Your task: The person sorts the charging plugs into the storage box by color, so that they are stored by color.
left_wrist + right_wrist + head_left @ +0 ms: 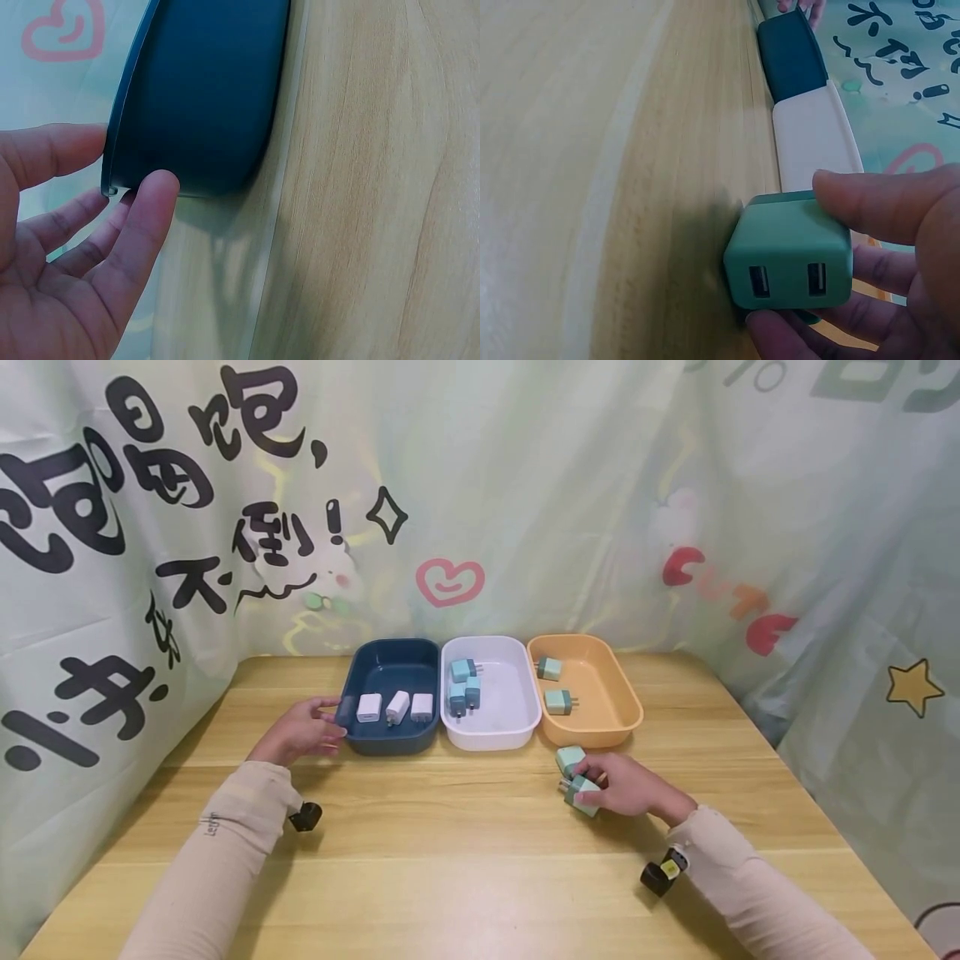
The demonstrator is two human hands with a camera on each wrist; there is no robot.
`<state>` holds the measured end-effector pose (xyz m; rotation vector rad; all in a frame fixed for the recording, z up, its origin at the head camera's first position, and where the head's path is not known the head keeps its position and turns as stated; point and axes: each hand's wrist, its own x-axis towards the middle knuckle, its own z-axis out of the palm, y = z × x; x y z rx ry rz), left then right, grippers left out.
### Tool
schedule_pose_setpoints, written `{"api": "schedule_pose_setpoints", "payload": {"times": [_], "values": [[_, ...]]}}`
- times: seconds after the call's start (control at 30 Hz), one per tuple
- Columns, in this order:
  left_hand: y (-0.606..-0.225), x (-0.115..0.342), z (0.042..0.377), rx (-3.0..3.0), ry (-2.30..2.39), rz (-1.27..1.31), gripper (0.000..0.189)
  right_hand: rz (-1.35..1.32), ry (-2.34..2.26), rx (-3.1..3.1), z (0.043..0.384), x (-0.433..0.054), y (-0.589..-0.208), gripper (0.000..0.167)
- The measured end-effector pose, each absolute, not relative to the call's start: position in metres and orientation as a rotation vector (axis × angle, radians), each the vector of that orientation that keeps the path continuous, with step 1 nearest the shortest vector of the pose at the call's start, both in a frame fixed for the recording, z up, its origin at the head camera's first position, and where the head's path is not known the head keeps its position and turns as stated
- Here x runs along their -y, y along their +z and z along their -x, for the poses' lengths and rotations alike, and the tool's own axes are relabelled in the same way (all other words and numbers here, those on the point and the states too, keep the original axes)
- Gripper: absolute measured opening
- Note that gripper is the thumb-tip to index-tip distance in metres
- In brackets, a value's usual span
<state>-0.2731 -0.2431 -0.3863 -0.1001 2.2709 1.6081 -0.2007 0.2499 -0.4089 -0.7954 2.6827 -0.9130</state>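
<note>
My right hand (628, 785) pinches a two-tone green USB wall charger (585, 800) between thumb and fingers, low over the table. Its two USB ports face the camera in the right wrist view, while its prongs point left in the head view. Just behind lies another green charger (570, 757), in front of the orange tray (628, 718) and partly covered by my fingers. At the left, my left hand (303, 728) touches the rim and side wall of the navy tray (202, 97), its fingers loosely extended.
Several white chargers (369, 707) lie in the navy tray. The white tray (498, 737) beside it holds several blue chargers (462, 671). Two green chargers (558, 702) lie in the orange tray. A printed curtain (525, 510) hangs behind the wooden table (450, 852).
</note>
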Motion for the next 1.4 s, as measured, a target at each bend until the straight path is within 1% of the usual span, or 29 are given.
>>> {"api": "schedule_pose_setpoints", "payload": {"times": [0.17, 0.3, 0.43, 0.63, 0.73, 0.97, 1.17, 1.4], "values": [[-0.387, 0.243, 0.273, -2.271, 1.607, 0.102, 0.072, 0.779, -0.965, -2.674, 0.203, -0.252, -0.407, 0.025], [-0.387, 0.243, 0.273, -2.267, 1.612, 0.107, 0.072, 0.643, -1.11, -2.576, 0.206, -0.253, -0.404, 0.025], [-0.387, 0.243, 0.274, -2.266, 1.611, 0.114, 0.072, 0.413, -1.347, -2.406, 0.208, -0.255, -0.4, 0.032], [-0.385, 0.243, 0.275, -2.272, 1.596, 0.124, 0.072, 0.246, -1.511, -2.232, 0.213, -0.26, -0.395, 0.041], [-0.384, 0.243, 0.275, -2.272, 1.593, 0.127, 0.073, 0.223, -1.561, -2.163, 0.216, -0.263, -0.394, 0.043], [-0.382, 0.243, 0.275, -2.268, 1.591, 0.13, 0.074, 0.262, -1.598, -2.132, 0.226, -0.263, -0.385, 0.042], [-0.384, 0.243, 0.275, -2.26, 1.597, 0.118, 0.074, 0.246, -1.61, -2.151, 0.235, -0.265, -0.373, 0.042], [-0.386, 0.242, 0.275, -2.274, 1.587, 0.162, 0.072, 0.225, -1.66, -2.132, 0.249, -0.266, -0.358, 0.042]]}}
